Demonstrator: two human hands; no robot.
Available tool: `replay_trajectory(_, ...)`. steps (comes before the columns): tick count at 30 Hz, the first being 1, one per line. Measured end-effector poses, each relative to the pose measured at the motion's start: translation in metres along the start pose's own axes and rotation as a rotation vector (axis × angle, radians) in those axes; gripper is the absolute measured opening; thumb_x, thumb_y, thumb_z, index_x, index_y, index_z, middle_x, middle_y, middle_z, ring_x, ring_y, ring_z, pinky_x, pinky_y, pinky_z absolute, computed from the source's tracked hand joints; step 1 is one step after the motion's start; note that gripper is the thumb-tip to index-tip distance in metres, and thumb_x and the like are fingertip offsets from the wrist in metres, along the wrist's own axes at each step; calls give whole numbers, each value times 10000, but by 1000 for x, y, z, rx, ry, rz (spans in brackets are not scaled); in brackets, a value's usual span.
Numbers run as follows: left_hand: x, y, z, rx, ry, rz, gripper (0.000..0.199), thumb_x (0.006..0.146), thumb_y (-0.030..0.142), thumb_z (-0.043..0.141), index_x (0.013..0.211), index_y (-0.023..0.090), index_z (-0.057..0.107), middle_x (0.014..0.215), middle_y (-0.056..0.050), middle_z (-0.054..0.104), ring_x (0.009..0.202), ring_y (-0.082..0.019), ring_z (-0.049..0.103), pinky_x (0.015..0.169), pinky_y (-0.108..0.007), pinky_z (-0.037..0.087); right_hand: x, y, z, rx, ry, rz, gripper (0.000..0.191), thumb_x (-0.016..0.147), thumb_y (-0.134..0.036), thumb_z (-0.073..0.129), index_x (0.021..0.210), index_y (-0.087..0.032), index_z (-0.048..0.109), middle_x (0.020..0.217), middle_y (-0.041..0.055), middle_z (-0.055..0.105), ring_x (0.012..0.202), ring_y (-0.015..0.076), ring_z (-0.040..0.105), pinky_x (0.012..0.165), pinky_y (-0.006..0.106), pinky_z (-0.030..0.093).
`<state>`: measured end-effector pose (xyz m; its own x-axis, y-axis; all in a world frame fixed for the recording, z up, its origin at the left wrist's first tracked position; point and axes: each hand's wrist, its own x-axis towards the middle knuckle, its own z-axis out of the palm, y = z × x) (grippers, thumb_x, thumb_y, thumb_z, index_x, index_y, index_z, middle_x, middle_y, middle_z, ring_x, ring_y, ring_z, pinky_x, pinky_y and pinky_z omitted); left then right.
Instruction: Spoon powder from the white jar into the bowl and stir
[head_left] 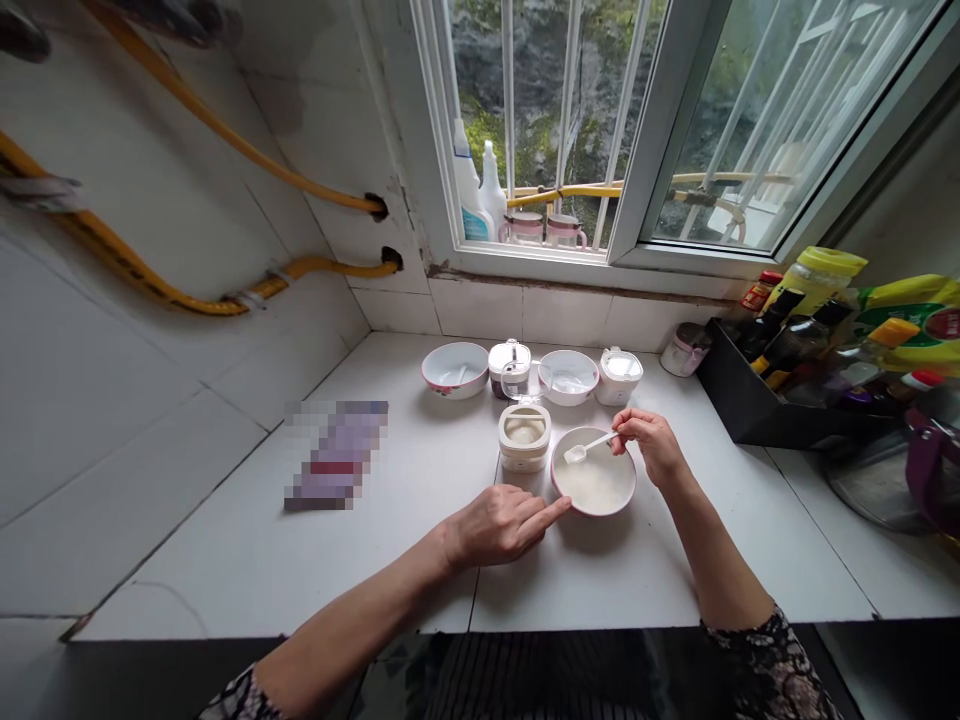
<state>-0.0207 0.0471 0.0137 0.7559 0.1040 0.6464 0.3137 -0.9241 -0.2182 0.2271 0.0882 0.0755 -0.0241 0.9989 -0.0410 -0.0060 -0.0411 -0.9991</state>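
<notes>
In my right hand the fingers pinch the handle of a small white spoon, its bowl end over the near bowl. That bowl, white with a reddish rim, contains a pale, whitish substance. My left hand has its index finger stretched to the bowl's left rim, seemingly touching it; the other fingers are loosely curled and hold nothing. Just left of the bowl stands a cream-coloured square jar with pale contents visible at its top.
Behind stand a flowered bowl, another bowl, and lidded jars. A blurred purple item lies left. To the right are a black bin of bottles and a metal pot. A window is ahead.
</notes>
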Motion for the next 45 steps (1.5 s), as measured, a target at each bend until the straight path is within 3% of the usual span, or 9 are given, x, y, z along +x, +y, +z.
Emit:
replay_trajectory(10,-1,0,1,18,-7,0,458,884,28,407,1339,16,446,626,0,608,485,-132,554,444,-241,508,-7,-5,23,74,73,-106,126,677,-310,620,741,-203,600,566,18,655,578,181,573,564,302,416)
replay_trajectory(14,-1,0,1,25,-12,4,463,886,28,402,1347,14,436,614,4,599,483,-135,556,445,-245,513,-19,0,43,-206,71,-435,101,863,-330,560,883,-232,571,752,43,707,750,211,644,798,387,472)
replay_trajectory(17,0,0,0,39,5,7,465,879,21,405,1343,16,437,604,12,588,468,-132,545,433,-243,506,-23,4,48,-541,-28,-745,66,894,-228,522,869,-242,582,787,45,720,727,207,620,918,448,417)
replay_trajectory(20,0,0,0,43,9,5,476,869,13,408,1345,18,434,610,12,589,467,-132,541,431,-244,501,-24,6,47,-658,-58,-890,116,889,-169,504,866,-244,589,776,31,722,684,196,608,952,465,392)
replay_trajectory(22,0,0,1,40,3,5,484,868,14,408,1352,16,427,614,9,593,471,-136,540,431,-247,496,-26,6,45,-598,-11,-839,96,894,-191,515,871,-243,593,790,39,725,712,205,627,950,465,405)
replay_trajectory(25,-1,0,1,25,1,2,468,871,11,406,1338,13,440,606,12,585,472,-141,533,433,-249,489,-28,3,44,-357,32,-573,66,890,-283,549,874,-236,593,779,49,720,748,219,654,847,422,474)
replay_trajectory(30,-1,0,1,-2,12,-7,385,893,16,407,1266,18,501,617,3,592,486,-132,533,453,-242,494,-23,-4,29,-20,92,-310,77,769,-284,579,782,-210,595,586,7,654,580,178,607,618,315,465)
replay_trajectory(36,0,0,-1,7,9,-5,406,899,13,385,1294,25,477,626,7,603,496,-119,553,458,-232,506,-15,-7,7,-234,81,-205,69,637,-214,514,614,-202,579,442,-31,547,459,134,492,522,272,401)
replay_trajectory(45,2,0,-2,-6,12,4,468,897,29,414,1364,7,419,653,-3,630,481,-128,561,415,-246,489,-15,4,14,-408,-92,-142,111,641,-217,464,582,-206,558,433,-37,532,466,124,473,536,258,401)
